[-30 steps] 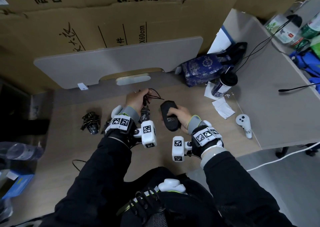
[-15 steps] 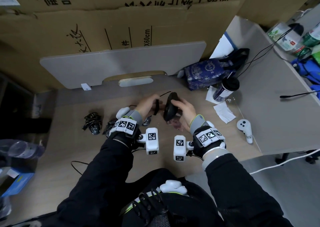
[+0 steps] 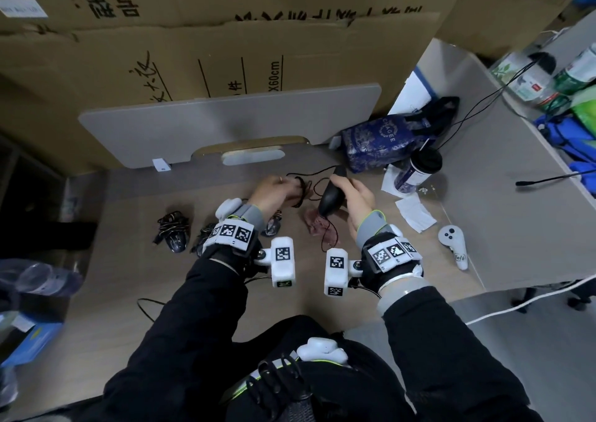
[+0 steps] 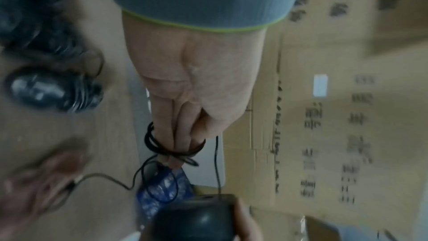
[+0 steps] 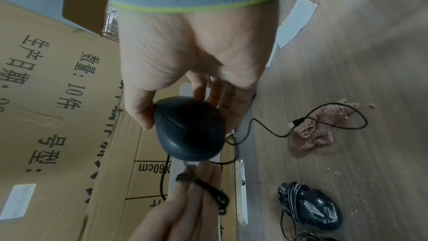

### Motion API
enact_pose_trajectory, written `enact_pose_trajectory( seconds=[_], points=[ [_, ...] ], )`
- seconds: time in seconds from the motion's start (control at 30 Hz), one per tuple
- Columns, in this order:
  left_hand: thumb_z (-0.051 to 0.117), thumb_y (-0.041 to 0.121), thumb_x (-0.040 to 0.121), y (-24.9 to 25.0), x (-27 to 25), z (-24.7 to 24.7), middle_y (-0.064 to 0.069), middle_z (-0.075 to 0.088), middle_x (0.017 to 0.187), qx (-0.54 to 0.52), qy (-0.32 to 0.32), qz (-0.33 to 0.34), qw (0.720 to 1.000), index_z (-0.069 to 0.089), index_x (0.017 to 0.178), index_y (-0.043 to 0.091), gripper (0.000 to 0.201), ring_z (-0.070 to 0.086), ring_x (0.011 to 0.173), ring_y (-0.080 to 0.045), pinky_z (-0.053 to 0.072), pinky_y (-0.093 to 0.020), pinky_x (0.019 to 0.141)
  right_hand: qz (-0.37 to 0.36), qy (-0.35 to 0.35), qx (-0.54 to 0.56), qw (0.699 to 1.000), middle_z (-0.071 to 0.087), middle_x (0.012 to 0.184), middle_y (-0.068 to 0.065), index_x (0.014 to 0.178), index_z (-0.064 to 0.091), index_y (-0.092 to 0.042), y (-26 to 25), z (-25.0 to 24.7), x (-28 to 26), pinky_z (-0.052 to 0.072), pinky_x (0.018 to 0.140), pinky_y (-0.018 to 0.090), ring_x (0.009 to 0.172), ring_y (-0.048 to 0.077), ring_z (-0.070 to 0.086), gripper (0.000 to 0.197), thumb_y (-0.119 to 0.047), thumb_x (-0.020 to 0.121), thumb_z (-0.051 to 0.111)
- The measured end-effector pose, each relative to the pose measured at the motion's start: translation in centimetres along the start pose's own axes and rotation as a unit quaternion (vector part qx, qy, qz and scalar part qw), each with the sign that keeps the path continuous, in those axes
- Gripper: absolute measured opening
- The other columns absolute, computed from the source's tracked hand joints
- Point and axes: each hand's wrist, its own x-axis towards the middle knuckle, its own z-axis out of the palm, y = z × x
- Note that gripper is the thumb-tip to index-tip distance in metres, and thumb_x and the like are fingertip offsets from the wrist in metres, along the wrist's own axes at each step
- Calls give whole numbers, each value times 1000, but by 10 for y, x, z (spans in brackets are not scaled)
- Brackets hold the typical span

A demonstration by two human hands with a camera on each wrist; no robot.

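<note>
I read this as mid-wind, with the cable being coiled for bundling against the mouse. My right grip was clasped round the black mouse, thumb on one flank and fingers on the other, holding it nose-up in the air above the desk. My left grip held the cable, with several loops round its fingers and the thumb closed against them. The rest of the lead hung slack, and its plug lay on a pink cloth below the mouse.

Next, I judged, the left needed more turns, drawing the slack up evenly so the plug lifted off the cloth without snagging, while the right held the mouse steady.

Room was fair. Wrapped mice lay by my left wrist. A cup and a blue bag stood to the right beyond the mouse, and a white controller lay farther right. The grey panel closed off the far side. The most open room was on the near side, toward me.
</note>
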Motion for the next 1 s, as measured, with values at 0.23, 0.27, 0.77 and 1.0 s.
enact_pose_trajectory(
  seconds=[0.23, 0.27, 0.77, 1.0],
  points=[
    [73, 29, 91, 9, -18, 5, -9, 75, 96, -2, -17, 39, 999, 73, 105, 11, 22, 71, 81, -15, 59, -23, 69, -24, -15, -17, 999, 69, 114, 6, 123, 60, -19, 3, 3, -11, 54, 96, 42, 102, 19, 68, 79, -50, 56, 86],
    [69, 37, 93, 14, -21, 8, -6, 75, 100, -24, -60, 17, 998, 72, 109, 11, 30, 72, 87, -17, 60, -24, 73, -31, -21, -29, 999, 68, 115, 5, 124, 59, -19, 3, 3, -12, 54, 95, 39, 102, 18, 68, 79, -51, 57, 86],
    [80, 47, 66, 6, -34, -8, -15, 67, 83, -133, -128, -13, 983, 69, 105, 7, 56, 60, 61, -24, 42, -23, 48, -112, -83, -161, 977, 60, 127, -3, 129, 53, -31, -1, 16, -24, 48, 82, 30, 97, 18, 59, 50, 0, 92, 37],
    [73, 45, 80, 17, -41, -24, -10, 61, 69, -197, -74, 40, 977, 62, 103, 2, 49, 57, 56, -21, 41, -24, 40, -62, -209, -203, 955, 62, 69, -4, 118, 63, -11, 0, 40, -50, 38, 44, 6, 45, -7, 55, 23, -8, 97, 52]
  ],
)
